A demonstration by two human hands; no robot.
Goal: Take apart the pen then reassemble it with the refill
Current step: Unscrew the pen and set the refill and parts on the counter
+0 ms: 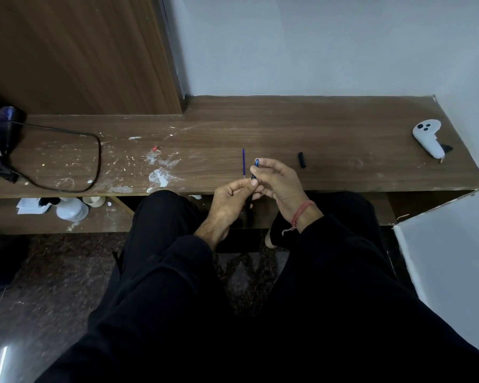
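Over the near edge of the long brown wooden shelf (288,128), the left hand (230,201) and right hand (278,181) pinch a slim dark blue pen barrel (255,170) between them. A thin blue refill (243,162) lies on the shelf just beyond the hands, a small black cap (301,160) to their right, and a white controller (428,137) near the shelf's far right end.

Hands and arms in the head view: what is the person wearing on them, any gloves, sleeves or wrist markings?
No gloves: both the left hand and the right hand are bare. Each arm is covered by a long black sleeve that ends near the wrist. The right wrist carries a red thread band, wound several times, with a frayed loose end hanging from it. No watch or rings show.
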